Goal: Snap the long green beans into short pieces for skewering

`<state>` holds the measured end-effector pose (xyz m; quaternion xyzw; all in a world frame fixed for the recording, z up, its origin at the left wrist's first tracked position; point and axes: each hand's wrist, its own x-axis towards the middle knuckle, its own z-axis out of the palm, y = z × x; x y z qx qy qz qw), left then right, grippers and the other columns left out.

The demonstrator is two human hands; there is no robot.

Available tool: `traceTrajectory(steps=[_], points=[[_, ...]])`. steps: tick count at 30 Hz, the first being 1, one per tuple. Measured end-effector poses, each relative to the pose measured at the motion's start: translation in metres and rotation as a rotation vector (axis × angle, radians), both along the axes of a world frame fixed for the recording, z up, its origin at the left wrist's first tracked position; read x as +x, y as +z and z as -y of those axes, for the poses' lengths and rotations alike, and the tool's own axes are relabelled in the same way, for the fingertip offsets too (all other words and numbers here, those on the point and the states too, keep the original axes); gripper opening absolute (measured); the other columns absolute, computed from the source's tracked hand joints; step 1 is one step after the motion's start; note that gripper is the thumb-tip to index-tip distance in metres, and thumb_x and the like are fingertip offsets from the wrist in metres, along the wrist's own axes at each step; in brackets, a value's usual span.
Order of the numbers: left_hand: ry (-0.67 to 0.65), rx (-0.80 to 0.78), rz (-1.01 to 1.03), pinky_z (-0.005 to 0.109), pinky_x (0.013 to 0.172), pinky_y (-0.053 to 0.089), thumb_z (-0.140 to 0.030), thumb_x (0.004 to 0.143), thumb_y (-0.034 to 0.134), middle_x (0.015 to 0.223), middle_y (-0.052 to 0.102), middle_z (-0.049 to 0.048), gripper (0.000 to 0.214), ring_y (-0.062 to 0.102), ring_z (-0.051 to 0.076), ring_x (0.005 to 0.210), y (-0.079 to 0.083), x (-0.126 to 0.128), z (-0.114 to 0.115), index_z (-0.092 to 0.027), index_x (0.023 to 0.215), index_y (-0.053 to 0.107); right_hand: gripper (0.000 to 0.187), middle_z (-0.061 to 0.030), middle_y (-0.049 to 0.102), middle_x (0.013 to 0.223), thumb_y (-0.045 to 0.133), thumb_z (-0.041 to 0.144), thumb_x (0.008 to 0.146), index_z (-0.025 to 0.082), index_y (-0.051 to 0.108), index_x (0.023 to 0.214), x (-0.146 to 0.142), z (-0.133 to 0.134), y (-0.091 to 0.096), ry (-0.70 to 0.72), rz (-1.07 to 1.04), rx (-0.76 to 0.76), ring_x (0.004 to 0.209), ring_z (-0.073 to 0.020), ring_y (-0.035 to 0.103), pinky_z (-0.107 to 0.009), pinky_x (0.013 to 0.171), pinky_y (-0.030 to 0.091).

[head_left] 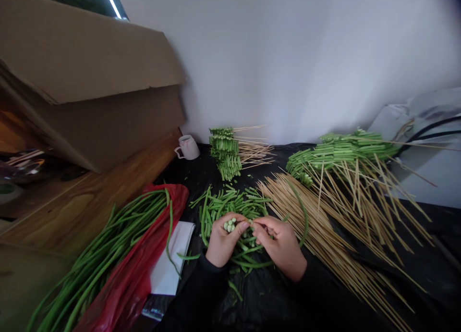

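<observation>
My left hand (225, 238) is closed around a small bundle of cut green bean pieces (229, 225), their pale ends facing up. Thumb and forefinger of my right hand (281, 243) are pinched together at the left fingertips, on what looks like the end of a long green bean. A long bean (305, 215) curves out beside the right hand; whether it is the one pinched is hidden by the fingers. Beneath and beyond both hands lies a loose heap of cut bean pieces (230, 202) on a black plastic sheet (252, 303).
Wooden skewers (324, 231) lie spread at the right. Skewered bean pieces are stacked at the back centre (225, 152) and back right (345, 149). Whole long beans (118, 240) rest on a red plastic bag (122, 293) at the left. A mug (189, 148) stands near a large cardboard box (118, 120).
</observation>
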<state>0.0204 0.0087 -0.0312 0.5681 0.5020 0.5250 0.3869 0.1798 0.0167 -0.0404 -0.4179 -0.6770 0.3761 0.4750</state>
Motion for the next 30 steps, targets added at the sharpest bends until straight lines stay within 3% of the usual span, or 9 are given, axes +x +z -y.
traceTrajectory(steps=[6,9,13,17,19,21,25,27,30], points=[[0.084,-0.121,0.409,0.017,0.042,0.023,-0.042,0.074,0.075,0.051,0.043,-0.0053,0.031,0.033,0.005,0.045,-0.008,-0.003,-0.004,-0.013,0.078,0.069,0.017,-0.0041,0.066,0.072,0.055,0.027,0.087,0.018,0.069,0.085,0.0,0.0,-0.002,0.007,-0.01,-0.014,0.058,-0.0141,0.062,-0.024,0.054,0.051],[0.136,-0.129,0.663,0.014,0.038,0.021,-0.039,0.072,0.077,0.054,0.043,-0.0062,0.029,0.032,0.003,0.045,-0.006,-0.01,-0.01,-0.013,0.078,0.065,0.017,-0.0037,0.066,0.07,0.057,0.028,0.087,0.017,0.07,0.085,0.002,-0.003,-0.005,-0.022,-0.04,-0.018,0.057,-0.0138,0.061,-0.024,0.053,0.05],[0.11,-0.216,1.102,0.011,0.041,0.034,-0.031,0.075,0.077,0.077,0.058,-0.0008,0.023,0.047,0.003,0.055,0.001,-0.021,-0.016,-0.015,0.078,0.061,0.018,-0.0037,0.066,0.069,0.058,0.031,0.087,0.018,0.07,0.086,0.005,-0.006,-0.006,-0.068,-0.066,-0.014,0.056,-0.0138,0.06,-0.024,0.052,0.05],[0.103,-0.38,1.327,0.02,0.065,0.055,-0.024,0.086,0.064,0.081,0.063,0.002,0.013,0.063,0.01,0.075,0.005,-0.032,-0.019,-0.015,0.078,0.061,0.021,-0.0027,0.065,0.065,0.056,0.033,0.088,0.017,0.07,0.085,0.009,-0.007,-0.003,-0.134,-0.054,-0.007,0.053,-0.0135,0.058,-0.025,0.05,0.048],[0.105,-0.44,1.348,0.018,0.064,0.055,-0.018,0.09,0.058,0.078,0.062,0.0013,0.008,0.063,0.009,0.073,0.008,-0.036,-0.02,-0.016,0.085,0.063,0.021,-0.0024,0.064,0.065,0.056,0.032,0.088,0.017,0.07,0.085,0.01,-0.008,-0.001,-0.156,-0.045,0.019,0.053,-0.0132,0.058,-0.025,0.051,0.047],[0.049,-0.486,1.325,0.01,0.051,0.049,-0.013,0.091,0.055,0.071,0.057,-0.001,0.01,0.058,0.004,0.06,0.012,-0.038,-0.024,-0.016,0.095,0.064,0.019,-0.0022,0.065,0.067,0.056,0.03,0.088,0.017,0.069,0.085,0.011,-0.008,0.001,-0.172,-0.027,0.06,0.054,-0.0126,0.057,-0.025,0.052,0.046],[-0.067,-0.533,1.077,0.007,0.035,0.031,-0.015,0.087,0.062,0.062,0.048,-0.0048,0.012,0.044,0.001,0.044,0.019,-0.033,-0.04,-0.013,0.099,0.064,0.017,-0.0015,0.064,0.069,0.055,0.027,0.088,0.017,0.068,0.084,0.012,-0.009,0.003,-0.197,0.026,0.13,0.053,-0.0114,0.055,-0.024,0.052,0.044],[-0.028,-0.523,0.902,0.009,0.038,0.036,-0.015,0.083,0.067,0.066,0.054,-0.0028,0.017,0.05,0.003,0.049,0.021,-0.027,-0.05,-0.013,0.1,0.064,0.016,-0.0024,0.066,0.07,0.055,0.025,0.088,0.017,0.068,0.084,0.012,-0.009,0.003,-0.206,0.046,0.167,0.054,-0.0116,0.055,-0.024,0.053,0.044],[0.021,-0.507,0.738,0.017,0.055,0.051,-0.015,0.078,0.072,0.079,0.065,0.0035,0.026,0.063,0.009,0.065,0.021,-0.018,-0.061,-0.013,0.103,0.065,0.016,-0.0035,0.067,0.073,0.054,0.023,0.088,0.016,0.069,0.084,0.012,-0.01,0.003,-0.216,0.071,0.21,0.056,-0.0122,0.056,-0.025,0.054,0.045]])
